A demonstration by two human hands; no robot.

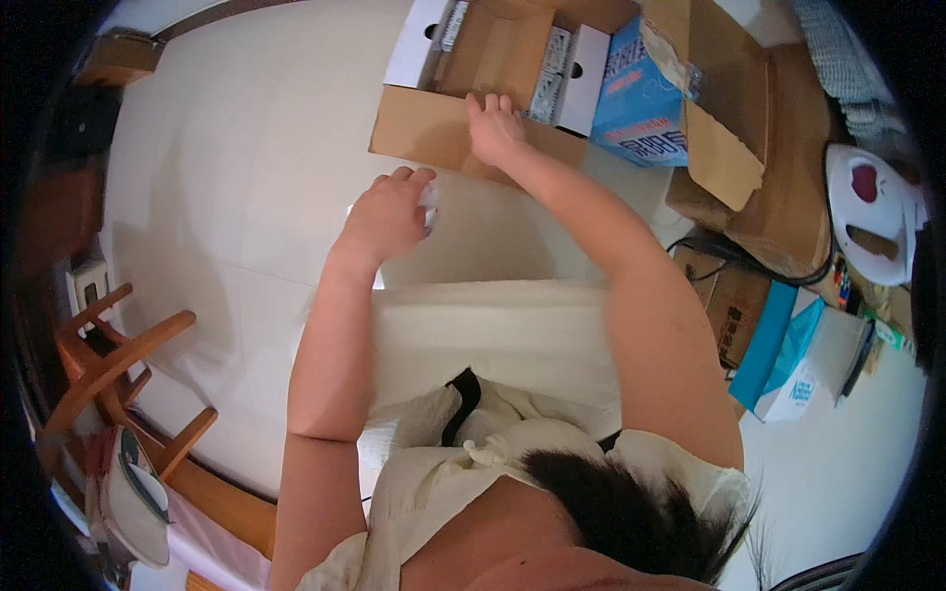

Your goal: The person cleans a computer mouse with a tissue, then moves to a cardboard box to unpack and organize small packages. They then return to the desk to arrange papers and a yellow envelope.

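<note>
My left hand (388,214) is curled around a small white item (429,199), mostly hidden by the fingers; its exact kind I cannot tell. Ahead and to the right, my right hand (497,133) grips the near wall of an open cardboard box (421,133), with its fingers over the rim. Inside that box, a white carton with a round hole (584,77) stands at the right and another white carton (414,44) at the left. Several small printed packets (550,74) are lined up beside the right carton. Brown cardboard (495,44) shows between the two sides.
A blue printed box (639,96) adjoins the cardboard box, beside a larger open carton (783,133). At the right are a white plastic appliance (876,210), a black cable (746,258) and a teal-and-white box (787,362). Wooden chair legs (118,354) stand at the left on the tiled floor (244,170).
</note>
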